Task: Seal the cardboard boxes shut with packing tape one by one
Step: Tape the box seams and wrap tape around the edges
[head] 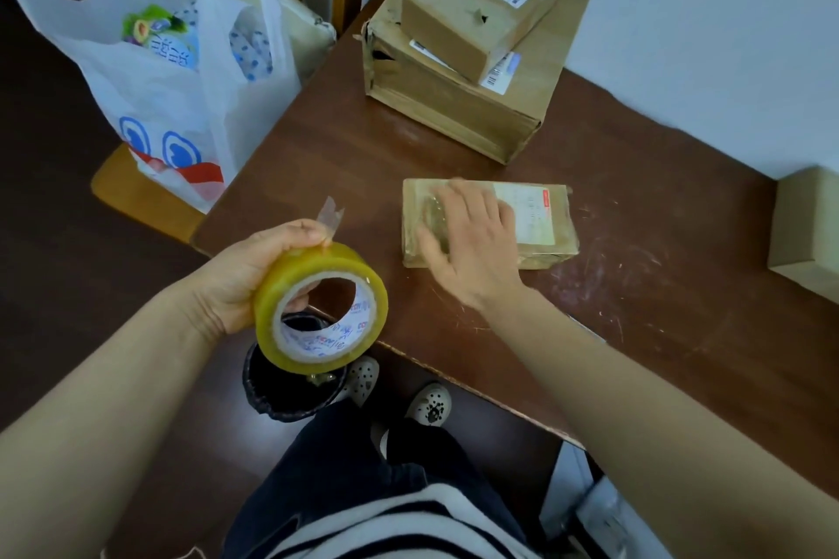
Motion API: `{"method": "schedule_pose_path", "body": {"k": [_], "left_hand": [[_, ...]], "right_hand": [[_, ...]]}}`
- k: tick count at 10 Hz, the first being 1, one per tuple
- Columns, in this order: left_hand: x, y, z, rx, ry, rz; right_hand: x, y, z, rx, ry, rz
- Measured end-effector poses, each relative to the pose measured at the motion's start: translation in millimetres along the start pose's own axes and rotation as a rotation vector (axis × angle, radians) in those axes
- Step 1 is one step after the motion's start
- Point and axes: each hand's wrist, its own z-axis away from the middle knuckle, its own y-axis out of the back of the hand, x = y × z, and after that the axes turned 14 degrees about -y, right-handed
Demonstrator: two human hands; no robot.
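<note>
Left grip (236,277): curled round the tape (318,309), held off the counter's (635,309) near-left corner, loose end sticking up.
Right grip (472,241): fingers spread flat, pressing on the box (545,218) mid-counter.
Stack (454,113): two boxes, far-left corner.
Lone box (803,236): right edge.

Yellowish tape roll (320,308), brown boxes (472,54), reddish-brown table (635,204), black-and-white striped shirt (408,527).
</note>
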Motion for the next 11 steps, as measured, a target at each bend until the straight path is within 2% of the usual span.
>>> {"method": "schedule_pose_path", "body": {"k": [2,3,4,5,6,7,8,9,10,11], "left_hand": [[1,-2,0,-0.045,0.033,0.015],[3,-3,1,-0.056,0.052,0.043],[4,-8,2,-0.023,0.052,0.048],[6,-12,3,-0.033,0.036,0.045],[6,-13,2,-0.043,0.029,0.046],[6,-17,-1,-0.057,0.017,0.028],[8,-20,-4,-0.078,0.009,0.017],[9,-20,-5,-0.096,0.013,0.007],[8,-19,-4,-0.095,0.022,-0.004],[6,-18,-1,-0.083,0.031,0.018]], "right_hand": [[-11,-31,-45,-0.358,-0.077,0.162],[-8,-34,-42,-0.354,-0.066,0.202],[-13,-26,-49,-0.443,-0.078,0.140],[-2,-2,-65,-0.675,-0.122,-0.053],[18,25,-74,-0.853,-0.009,0.157],[21,34,-68,-0.706,0.091,0.276],[17,34,-59,-0.291,0.157,0.304],[22,22,-35,-0.040,0.158,0.438],[30,9,-11,-0.073,0.186,0.419],[17,4,-10,-0.117,0.038,0.132]]}}
